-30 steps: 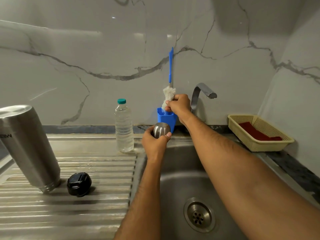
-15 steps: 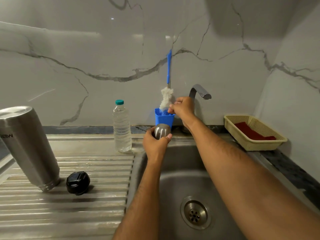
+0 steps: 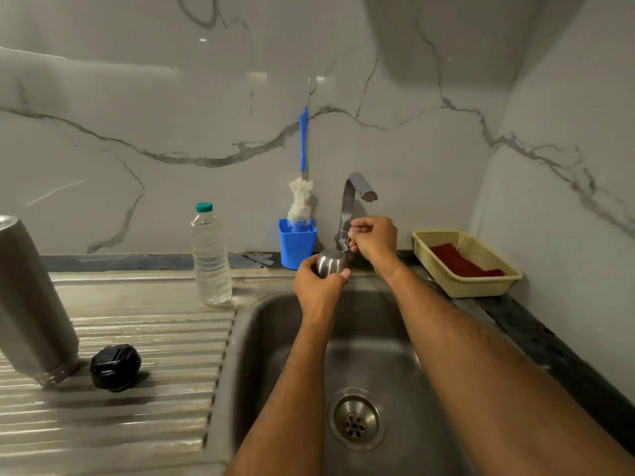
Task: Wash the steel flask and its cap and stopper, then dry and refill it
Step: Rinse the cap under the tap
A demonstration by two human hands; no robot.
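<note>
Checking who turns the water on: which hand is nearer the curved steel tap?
Right. The right hand is curled at the base of the curved steel tap; the left hand holds the steel cap just below.

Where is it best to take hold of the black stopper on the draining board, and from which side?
Grip the black stopper around its round rim, coming from above. It lies low on the ribbed draining board, and the steel flask stands close on its left, so a top approach seems easiest.

steel drainboard point(image 3: 144, 400), flask point(image 3: 32, 304), black stopper point(image 3: 115, 366), water bottle point(image 3: 210, 255)
</note>
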